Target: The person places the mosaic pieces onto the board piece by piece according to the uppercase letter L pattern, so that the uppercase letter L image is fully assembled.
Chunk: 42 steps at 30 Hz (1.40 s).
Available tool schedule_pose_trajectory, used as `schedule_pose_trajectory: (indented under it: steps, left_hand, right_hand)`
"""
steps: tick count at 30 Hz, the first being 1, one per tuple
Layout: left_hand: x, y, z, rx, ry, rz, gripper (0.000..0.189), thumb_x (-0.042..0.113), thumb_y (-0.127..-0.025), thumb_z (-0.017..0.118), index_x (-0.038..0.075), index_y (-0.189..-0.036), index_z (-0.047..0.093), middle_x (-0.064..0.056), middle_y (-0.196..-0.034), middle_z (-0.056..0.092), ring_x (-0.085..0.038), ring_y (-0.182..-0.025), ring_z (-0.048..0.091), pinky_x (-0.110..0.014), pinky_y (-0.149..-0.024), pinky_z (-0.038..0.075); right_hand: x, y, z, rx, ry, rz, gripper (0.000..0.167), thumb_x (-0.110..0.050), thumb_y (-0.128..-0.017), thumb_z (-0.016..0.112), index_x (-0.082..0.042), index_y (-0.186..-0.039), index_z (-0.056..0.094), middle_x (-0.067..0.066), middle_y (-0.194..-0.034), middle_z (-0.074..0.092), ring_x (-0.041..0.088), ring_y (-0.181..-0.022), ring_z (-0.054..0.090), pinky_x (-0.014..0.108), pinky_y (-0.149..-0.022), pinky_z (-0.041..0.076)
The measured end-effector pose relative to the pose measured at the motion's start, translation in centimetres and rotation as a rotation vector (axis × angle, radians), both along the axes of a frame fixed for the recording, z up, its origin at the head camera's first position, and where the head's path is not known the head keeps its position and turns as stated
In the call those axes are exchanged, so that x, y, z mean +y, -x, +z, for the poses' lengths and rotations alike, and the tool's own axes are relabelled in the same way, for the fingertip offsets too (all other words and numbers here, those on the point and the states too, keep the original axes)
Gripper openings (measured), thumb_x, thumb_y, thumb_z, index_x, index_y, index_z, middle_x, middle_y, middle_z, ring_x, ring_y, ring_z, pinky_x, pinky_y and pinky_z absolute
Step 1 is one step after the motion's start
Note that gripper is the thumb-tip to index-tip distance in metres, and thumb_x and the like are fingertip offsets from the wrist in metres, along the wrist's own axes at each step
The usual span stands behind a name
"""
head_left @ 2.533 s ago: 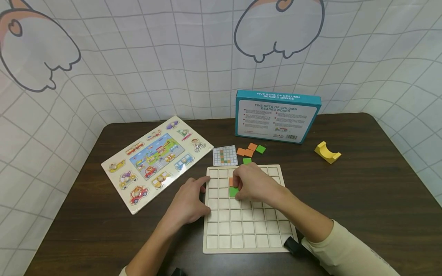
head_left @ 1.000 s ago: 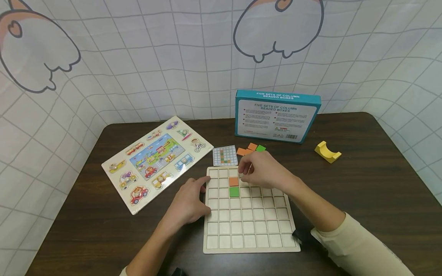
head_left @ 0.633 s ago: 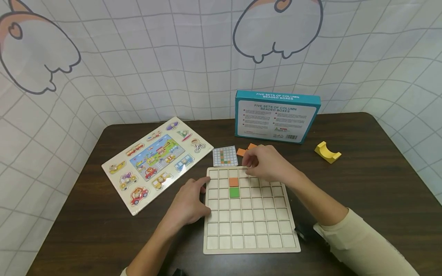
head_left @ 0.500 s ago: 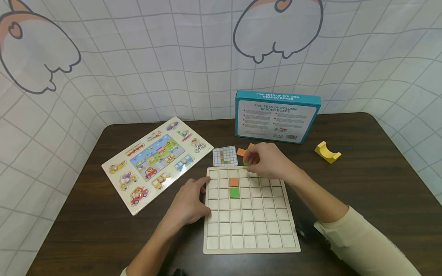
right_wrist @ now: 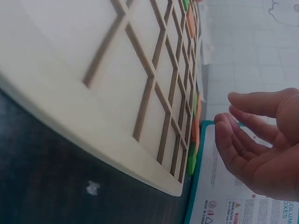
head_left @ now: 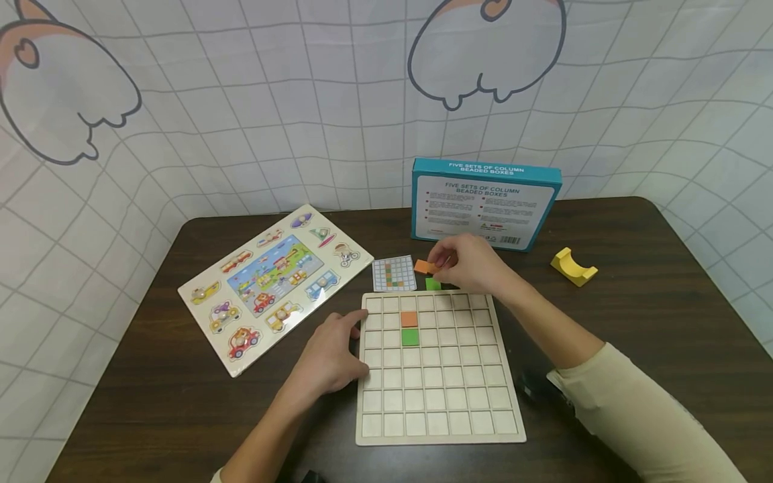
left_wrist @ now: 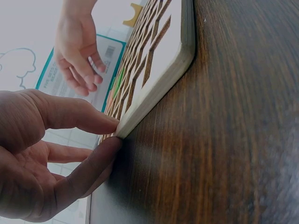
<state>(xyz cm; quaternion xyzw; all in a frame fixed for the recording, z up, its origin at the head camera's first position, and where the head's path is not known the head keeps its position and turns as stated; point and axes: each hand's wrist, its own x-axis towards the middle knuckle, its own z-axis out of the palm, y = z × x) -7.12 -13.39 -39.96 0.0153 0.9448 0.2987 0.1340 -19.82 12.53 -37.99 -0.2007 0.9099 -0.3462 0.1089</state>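
On the table lies a pale wooden grid board [head_left: 441,436]. An orange tile [head_left: 408,319] and, just below it, a green tile [head_left: 410,337] sit in cells of its third column. My left hand [head_left: 329,355] rests at the board's left edge, thumb and index fingertips touching it some way apart. Beyond the far edge, my right hand [head_left: 468,261] hovers over loose tiles with its fingers loosely bent. A gap shows between thumb and fingers in the right wrist view, with nothing held. A loose green tile [head_left: 433,284] and orange tile [head_left: 421,266] show beside it; it hides others.
A small pattern card [head_left: 394,274] lies behind the board. To the left is a vehicle picture puzzle [head_left: 274,288]. A teal-edged box [head_left: 483,204] stands at the back, with a yellow curved block [head_left: 572,267] to its right.
My right hand has let go of the green tile in the grid and moved away, past the far edge to the loose tiles. The left hand stays at the board's edge.
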Motion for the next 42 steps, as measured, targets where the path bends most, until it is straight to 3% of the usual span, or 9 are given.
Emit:
schedule_pose_trajectory:
  steps: [15,23,42]
  left_hand:
    - [0.1,-0.1,0.1,0.0,0.001,0.003,0.091,-0.001,-0.062,0.083,0.008,-0.149,0.056,-0.009,-0.106,0.06,-0.024,-0.091,0.053,-0.036,-0.075,0.046]
    - [0.0,-0.1,0.0,0.0,-0.002,0.0,0.092,-0.002,-0.062,0.083,0.008,-0.149,0.056,-0.009,-0.107,0.06,-0.024,-0.091,0.053,-0.036,-0.075,0.046]
    - [-0.1,-0.1,0.0,0.003,-0.002,-0.005,0.091,-0.002,-0.062,0.082,0.008,-0.149,0.056,-0.009,-0.107,0.06,-0.023,-0.09,0.053,-0.036,-0.075,0.046]
  right_hand:
    - [-1.5,1.9,-0.1,-0.051,-0.056,-0.009,0.025,-0.007,-0.086,0.079,-0.004,-0.111,0.077,0.009,-0.1,0.072,0.024,-0.094,0.064,0.04,-0.088,0.051]
    - [-2.1,2.9,-0.8,0.0,-0.081,0.029,0.022,-0.008,-0.084,0.08,-0.004,-0.106,0.078,0.01,-0.098,0.075,0.024,-0.093,0.068,0.041,-0.088,0.053]
    - [-2.8,3.5,-1.5,-0.01,-0.096,0.052,0.022,-0.002,-0.08,0.079,-0.003,-0.102,0.078,0.01,-0.095,0.073,0.024,-0.091,0.064,0.037,-0.083,0.052]
